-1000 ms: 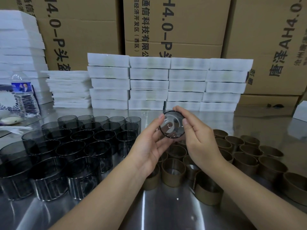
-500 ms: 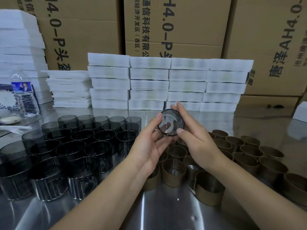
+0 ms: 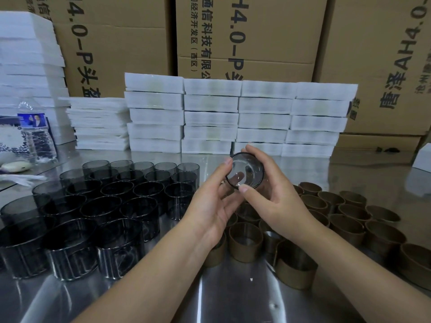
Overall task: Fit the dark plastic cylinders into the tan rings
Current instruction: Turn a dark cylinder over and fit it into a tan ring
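The cardboard boxes [image 3: 245, 31] run off the top edge, and the white foam stacks [image 3: 235, 117] hide the lower part of their print. The left grip [image 3: 210, 206] and right grip [image 3: 277, 201] cover several tan rings [image 3: 246, 243] beneath them. Fingers [image 3: 256, 155] of the right grip hide most of the far wall of the held cylinder [image 3: 245, 176]. The nearest dark cylinders [image 3: 70, 250] are cropped at the left edge. The bottle [image 3: 37, 134] label is too small to read.

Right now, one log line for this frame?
left hand: holds dark cylinder | right hand: holds it too | tan rings: on table under hands
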The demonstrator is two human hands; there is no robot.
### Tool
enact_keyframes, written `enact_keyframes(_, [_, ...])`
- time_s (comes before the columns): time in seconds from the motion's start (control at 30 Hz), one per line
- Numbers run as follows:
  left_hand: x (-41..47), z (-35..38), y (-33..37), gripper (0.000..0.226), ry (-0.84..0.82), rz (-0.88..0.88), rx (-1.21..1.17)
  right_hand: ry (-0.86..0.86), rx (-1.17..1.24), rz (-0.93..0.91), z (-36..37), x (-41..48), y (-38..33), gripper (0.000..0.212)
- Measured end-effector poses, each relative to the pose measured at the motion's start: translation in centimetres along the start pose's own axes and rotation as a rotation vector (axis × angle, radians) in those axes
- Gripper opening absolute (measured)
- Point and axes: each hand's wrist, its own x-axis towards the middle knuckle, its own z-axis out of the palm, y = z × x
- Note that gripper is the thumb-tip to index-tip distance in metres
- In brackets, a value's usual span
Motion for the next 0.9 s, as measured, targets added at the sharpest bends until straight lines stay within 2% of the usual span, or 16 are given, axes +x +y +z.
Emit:
enact_keyframes(0.17, [0.18,-0.22,-0.22,0.034,-0.033,-0.009,0.045,0.061,-0.011,0.009,0.06,0.06,-0.1,0.059])
enact_keyframes(0.3, [0.12,-0.26,-0.2,0.053,-0.045,0.0,0.075,0.096,0.02,0.026,-0.01,0.23,-0.17,0.057])
enact_keyframes(0.4, [-0.01,-0.23,-0.14,0.048,-0.06,0.008,0.122,0.13,0.035,0.025,-0.18,0.33,-0.19,0.055])
enact_keyframes(0.5, [-0.16,0.01,-0.19,0.06,-0.068,-0.002,0.132,0.185,0.042,0.022,-0.19,0.3,-0.2,0.052])
enact_keyframes(0.57, [-0.21,0.06,-0.31,0.051,-0.068,-0.021,0.12,0.236,0.037,0.035,-0.22,0.27,-0.15,0.052])
enact_keyframes(0.67, [-0.15,0.04,-0.52,0.021,-0.068,-0.056,0.136,0.28,0.029,0.069,-0.3,0.31,-0.01,0.055])
enact_keyframes(0.77, [-0.05,0.05,-0.58,0.018,-0.048,-0.072,0.167,0.301,0.022,0.11,-0.38,0.38,0.1,0.058])
enact_keyframes(0.9, [-0.22,0.2,-0.5,0.03,-0.053,-0.079,0.179,0.35,0.07,0.127,-0.5,0.5,-0.41,0.055])
